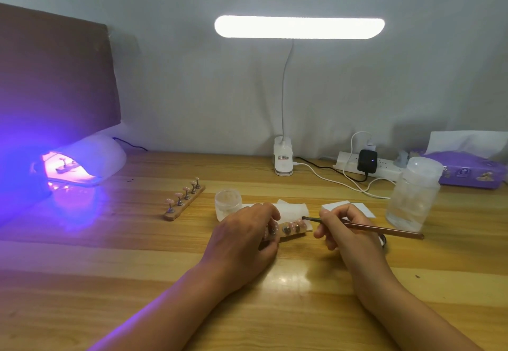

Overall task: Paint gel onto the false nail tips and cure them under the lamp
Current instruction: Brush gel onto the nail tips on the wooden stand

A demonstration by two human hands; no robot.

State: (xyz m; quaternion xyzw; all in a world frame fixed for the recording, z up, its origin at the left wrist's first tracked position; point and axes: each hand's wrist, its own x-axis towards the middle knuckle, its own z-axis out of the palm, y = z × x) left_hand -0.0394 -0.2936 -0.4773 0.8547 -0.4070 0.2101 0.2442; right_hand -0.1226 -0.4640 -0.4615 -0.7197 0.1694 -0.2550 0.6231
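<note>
Left hand [247, 236] gripping nail strip [292, 228], right hand [347, 228] pinching brush [365, 227]

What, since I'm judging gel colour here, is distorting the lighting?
Head view: the desk lamp is blown out white; the curing lamp spills violet across the wooden table on its left side; a glare patch shines on it near centre.
</note>
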